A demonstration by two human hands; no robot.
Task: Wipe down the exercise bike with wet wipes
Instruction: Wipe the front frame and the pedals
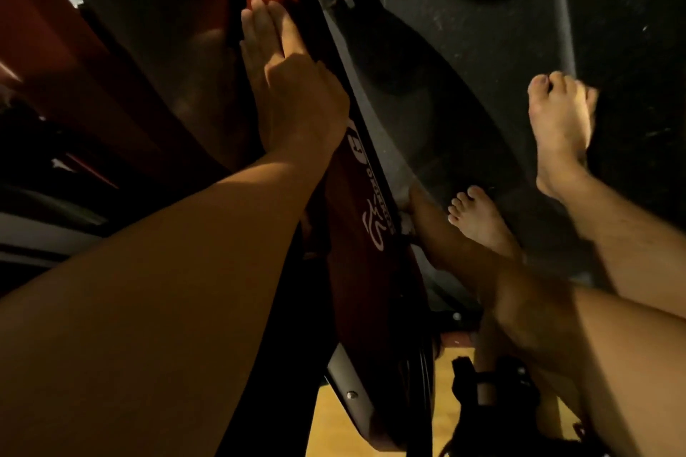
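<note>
– Checking the grip state: what's the left hand doing?

– Flat and released. Fingers are straight and together, with the palm pressed against the upper part of the exercise bike frame. No curl, nothing pinched.

– Is a wipe under it?

– Can't tell. The palm side faces away from the camera and the scene is dim. No wipe shows anywhere.

– Right hand?

– Only a bare forearm comes in from the lower right, crossing toward the frame. Its far end disappears behind the frame edge near the white logo. Grip state can't be read there.

– Where's the bike in the shot?

– Dead centre, running diagonally from top centre to bottom centre. The red side panel carries the logo, a black edge strip runs along its right side, and there's a grey plate with a bolt at the bottom. The left arm lies along the panel's left side.

– Anything else?

– A black pedal with a strap sits low, right of the panel, over a yellow wood floor. Further up, the dark mat is speckled with dust. Two bare feet are on it: one foot just right of the frame, the other foot well off to the right, toes pointing up-frame.
</note>
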